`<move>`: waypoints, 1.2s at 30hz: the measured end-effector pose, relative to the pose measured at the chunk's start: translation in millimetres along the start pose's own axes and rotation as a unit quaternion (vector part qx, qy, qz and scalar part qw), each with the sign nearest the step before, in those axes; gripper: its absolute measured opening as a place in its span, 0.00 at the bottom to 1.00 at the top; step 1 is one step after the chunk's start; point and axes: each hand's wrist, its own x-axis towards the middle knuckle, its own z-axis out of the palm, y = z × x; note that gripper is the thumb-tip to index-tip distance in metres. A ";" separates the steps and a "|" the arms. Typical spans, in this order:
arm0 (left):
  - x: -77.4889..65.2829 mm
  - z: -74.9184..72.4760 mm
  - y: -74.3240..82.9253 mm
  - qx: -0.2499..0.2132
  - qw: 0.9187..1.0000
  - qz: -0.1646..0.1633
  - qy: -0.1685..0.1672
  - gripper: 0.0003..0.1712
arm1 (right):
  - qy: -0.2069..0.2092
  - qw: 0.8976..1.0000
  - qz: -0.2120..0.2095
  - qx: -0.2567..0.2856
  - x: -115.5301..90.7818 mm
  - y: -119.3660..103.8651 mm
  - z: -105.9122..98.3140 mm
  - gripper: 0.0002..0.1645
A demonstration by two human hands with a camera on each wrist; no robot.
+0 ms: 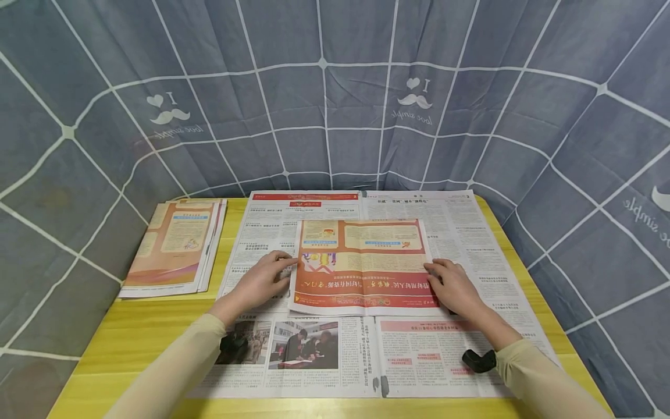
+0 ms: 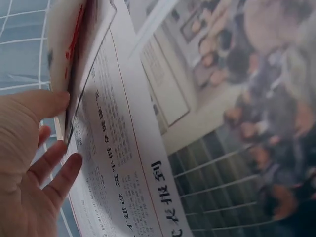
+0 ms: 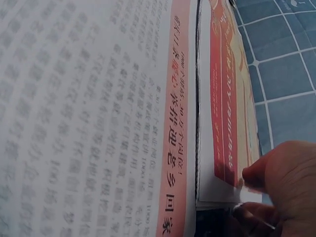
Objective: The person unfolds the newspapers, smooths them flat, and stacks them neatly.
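A folded newspaper (image 1: pixel 361 262) with red and orange printing lies on a wider spread newspaper (image 1: pixel 502 273). At its left edge my left hand (image 1: pixel 266 280) pinches the paper; in the left wrist view the thumb (image 2: pixel 57 102) lies against the folded sheets and the fingers curl near their edge. The opposite edge is held by my right hand (image 1: pixel 454 288). In the right wrist view that thumb (image 3: pixel 256 175) is on the red-printed face, with the other fingers partly hidden at the paper's edge.
A stack of folded newspapers (image 1: pixel 175 247) lies on the left of the yellow wood-grain table (image 1: pixel 152 337). A grey checked curtain (image 1: pixel 356 116) surrounds the table's back and sides. Black wrist-worn pieces (image 1: pixel 478 361) sit at both sleeves.
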 end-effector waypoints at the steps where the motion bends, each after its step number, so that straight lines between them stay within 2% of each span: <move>1: 1.5 0.2 -1.1 0.005 1.000 0.008 0.000 0.30 | 0.000 1.000 -0.007 -0.003 0.0 0.4 -0.1 0.24; 7: 5.9 1.1 -6.5 0.004 0.998 0.051 -0.021 0.34 | -0.008 0.996 -0.075 -0.036 -2.5 4.7 -2.4 0.27; 9: 6.6 2.1 -7.9 0.006 0.998 0.062 -0.027 0.33 | -0.019 0.995 -0.085 -0.039 -4.0 5.9 -3.4 0.29; 14: 8.2 3.7 -9.4 0.016 0.996 0.083 -0.036 0.30 | -0.038 0.995 -0.081 -0.040 -6.0 10.4 -5.5 0.33; 21: 10.1 6.7 -11.7 0.022 0.994 0.098 -0.035 0.22 | -0.044 0.995 -0.086 -0.025 -5.0 20.5 -9.0 0.32; 25: 11.0 7.9 -12.4 -0.005 0.996 0.080 -0.033 0.19 | -0.049 0.995 -0.086 -0.007 -2.8 22.1 -11.7 0.31; 28: 12.9 8.4 -11.7 -0.036 0.998 0.053 -0.022 0.18 | -0.055 0.995 -0.084 0.009 -1.6 22.8 -13.7 0.32; 32: 18.8 8.8 -9.8 -0.077 0.997 0.016 -0.009 0.13 | -0.071 0.994 -0.078 0.027 0.5 27.9 -15.7 0.37; 36: 23.1 7.4 -6.2 -0.114 0.993 -0.026 -0.007 0.14 | -0.090 0.993 -0.074 0.031 1.4 34.3 -17.2 0.44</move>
